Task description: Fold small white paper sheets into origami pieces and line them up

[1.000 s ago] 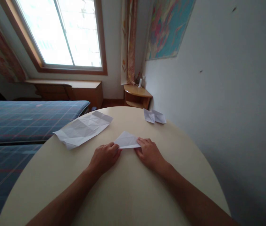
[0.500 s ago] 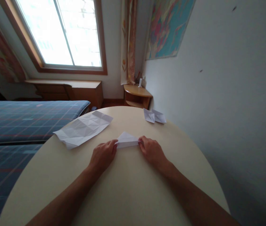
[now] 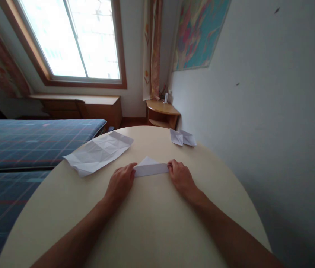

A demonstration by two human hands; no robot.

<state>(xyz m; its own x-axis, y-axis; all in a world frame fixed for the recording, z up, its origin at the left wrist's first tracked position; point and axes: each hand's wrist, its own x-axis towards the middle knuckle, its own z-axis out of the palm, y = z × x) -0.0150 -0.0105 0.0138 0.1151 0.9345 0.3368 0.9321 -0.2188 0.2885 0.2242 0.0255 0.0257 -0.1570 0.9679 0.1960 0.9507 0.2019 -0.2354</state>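
Observation:
A folded sheet of white paper point(image 3: 150, 170) lies between my two hands, with a flat strip along its near side and a triangular peak behind. My left hand point(image 3: 120, 180) pinches the strip's left end. At the right end, the fingers of my right hand point(image 3: 181, 176) are closed on the same paper. Beyond my left hand lies a creased, unfolded white sheet point(image 3: 101, 150). Two small folded paper pieces point(image 3: 177, 137) sit side by side at the far right of the table.
The round cream table point(image 3: 152, 223) holds all the paper. To the left is a bed with a blue plaid mattress point(image 3: 34, 141). A white wall point(image 3: 280, 130) runs along the right. A small corner shelf point(image 3: 163, 107) and a window point(image 3: 73, 41) are at the back.
My hands have moved slightly apart along the folded paper. Its front strip now shows wider and covers more of the triangular peak. The other papers have not moved.

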